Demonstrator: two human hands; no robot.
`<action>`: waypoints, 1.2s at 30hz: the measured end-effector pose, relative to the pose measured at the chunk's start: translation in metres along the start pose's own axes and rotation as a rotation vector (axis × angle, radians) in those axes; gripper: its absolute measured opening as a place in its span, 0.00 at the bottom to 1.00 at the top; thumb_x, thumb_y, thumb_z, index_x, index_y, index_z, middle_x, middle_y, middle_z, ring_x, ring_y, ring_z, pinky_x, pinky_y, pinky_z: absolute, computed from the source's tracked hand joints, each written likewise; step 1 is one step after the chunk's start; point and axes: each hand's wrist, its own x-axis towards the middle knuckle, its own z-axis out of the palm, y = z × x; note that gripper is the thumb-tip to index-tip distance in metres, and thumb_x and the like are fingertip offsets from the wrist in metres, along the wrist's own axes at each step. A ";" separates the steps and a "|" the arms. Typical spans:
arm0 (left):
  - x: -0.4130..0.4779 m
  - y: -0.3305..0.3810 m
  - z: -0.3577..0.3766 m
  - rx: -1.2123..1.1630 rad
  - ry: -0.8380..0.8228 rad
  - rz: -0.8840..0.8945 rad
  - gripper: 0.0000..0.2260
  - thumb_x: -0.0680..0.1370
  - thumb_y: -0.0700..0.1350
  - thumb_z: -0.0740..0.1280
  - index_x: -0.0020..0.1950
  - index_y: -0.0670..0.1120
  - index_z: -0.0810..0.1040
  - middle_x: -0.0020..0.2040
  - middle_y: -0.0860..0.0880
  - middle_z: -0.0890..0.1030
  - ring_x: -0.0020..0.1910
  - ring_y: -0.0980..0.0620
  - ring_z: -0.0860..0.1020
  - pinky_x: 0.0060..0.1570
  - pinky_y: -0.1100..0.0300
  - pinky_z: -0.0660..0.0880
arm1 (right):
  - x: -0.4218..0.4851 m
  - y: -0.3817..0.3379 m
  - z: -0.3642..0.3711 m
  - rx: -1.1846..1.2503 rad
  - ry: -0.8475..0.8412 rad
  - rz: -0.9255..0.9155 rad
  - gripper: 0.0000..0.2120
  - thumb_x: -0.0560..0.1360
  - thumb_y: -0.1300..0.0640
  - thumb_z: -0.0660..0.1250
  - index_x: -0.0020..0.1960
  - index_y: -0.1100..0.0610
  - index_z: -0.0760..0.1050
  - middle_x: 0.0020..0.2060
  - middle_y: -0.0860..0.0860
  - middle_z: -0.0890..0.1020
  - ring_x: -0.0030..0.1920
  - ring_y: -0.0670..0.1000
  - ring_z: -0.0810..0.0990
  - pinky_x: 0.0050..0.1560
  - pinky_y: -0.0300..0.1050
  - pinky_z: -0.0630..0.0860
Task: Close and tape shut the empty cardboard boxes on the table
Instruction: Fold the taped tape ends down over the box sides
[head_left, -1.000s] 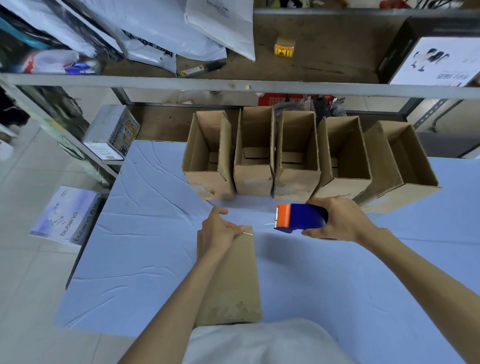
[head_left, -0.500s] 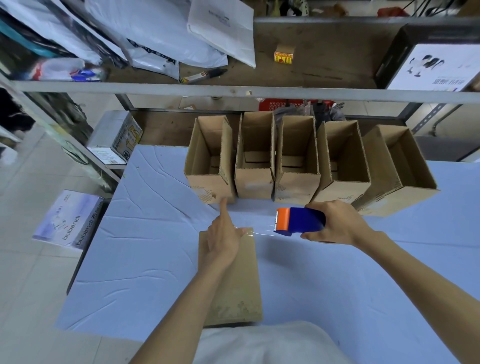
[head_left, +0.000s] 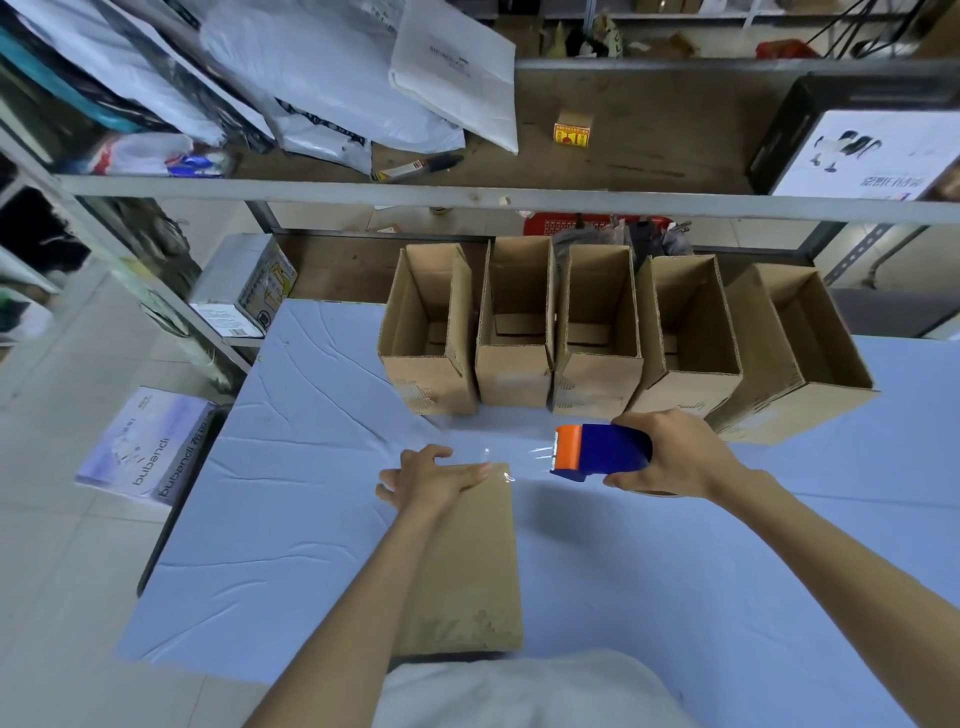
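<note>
A closed cardboard box (head_left: 467, 561) lies flat on the blue table (head_left: 291, 499) in front of me. My left hand (head_left: 431, 478) rests on its far end with fingers spread, pressing clear tape (head_left: 511, 460) down there. My right hand (head_left: 670, 454) grips a blue and orange tape dispenser (head_left: 597, 449) just right of the box's far corner. A short strip of tape runs from the dispenser to the box. Several open, empty cardboard boxes (head_left: 597, 338) stand in a row behind.
A metal shelf rail (head_left: 467, 200) crosses above the far table edge, with white mailer bags (head_left: 363, 98) and a small yellow box (head_left: 571, 132) on the shelf. A printed box (head_left: 148, 452) lies on the floor at left. Bare blue cloth shows at both sides.
My left hand has gone from pinching the tape end to lying flat with fingers spread on the box's far end. The dispenser has stayed just right of the box.
</note>
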 end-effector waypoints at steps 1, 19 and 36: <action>0.001 -0.002 0.002 -0.026 -0.005 0.007 0.26 0.65 0.65 0.74 0.60 0.58 0.76 0.62 0.53 0.71 0.66 0.46 0.61 0.62 0.52 0.57 | 0.000 0.000 0.001 0.002 -0.003 0.003 0.36 0.67 0.39 0.74 0.68 0.52 0.68 0.60 0.48 0.79 0.58 0.50 0.77 0.49 0.37 0.75; -0.046 0.006 0.047 0.324 0.085 0.066 0.60 0.61 0.68 0.73 0.79 0.47 0.41 0.77 0.42 0.38 0.75 0.33 0.38 0.71 0.37 0.47 | -0.009 -0.003 0.006 -0.043 -0.032 0.002 0.34 0.67 0.39 0.73 0.67 0.52 0.68 0.58 0.48 0.80 0.57 0.49 0.77 0.47 0.35 0.74; -0.007 -0.016 -0.003 -0.495 -0.332 0.255 0.41 0.56 0.62 0.76 0.68 0.58 0.70 0.66 0.50 0.68 0.61 0.52 0.74 0.62 0.53 0.74 | -0.013 -0.030 -0.002 0.151 0.101 -0.051 0.32 0.66 0.41 0.76 0.64 0.52 0.70 0.55 0.47 0.81 0.50 0.44 0.76 0.43 0.30 0.70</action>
